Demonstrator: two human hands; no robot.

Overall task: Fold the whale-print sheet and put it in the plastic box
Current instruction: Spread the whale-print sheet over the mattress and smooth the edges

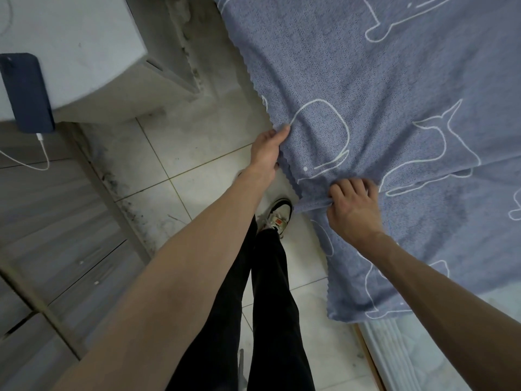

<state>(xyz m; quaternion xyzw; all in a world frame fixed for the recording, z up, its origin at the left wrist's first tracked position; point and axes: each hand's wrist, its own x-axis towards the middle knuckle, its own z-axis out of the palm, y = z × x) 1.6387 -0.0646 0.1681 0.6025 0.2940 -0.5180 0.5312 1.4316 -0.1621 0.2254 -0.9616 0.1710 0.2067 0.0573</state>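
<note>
The whale-print sheet (394, 94), blue-grey with white whale outlines, lies spread over the bed and fills the upper right of the view. Its scalloped left edge hangs over the bed's side. My left hand (267, 149) pinches that edge from the floor side, thumb on top of the cloth. My right hand (352, 204) grips a bunched fold of the sheet a little nearer to me, fingers curled into the fabric. The cloth is pulled taut between both hands. No plastic box shows in the view.
A white bedside table (84, 52) stands at the upper left with a dark phone (26, 93) on a white charging cable. Grey drawers (56, 221) line the left. My legs and a shoe (279, 214) stand on the tiled floor beside the bed's mattress edge (408, 351).
</note>
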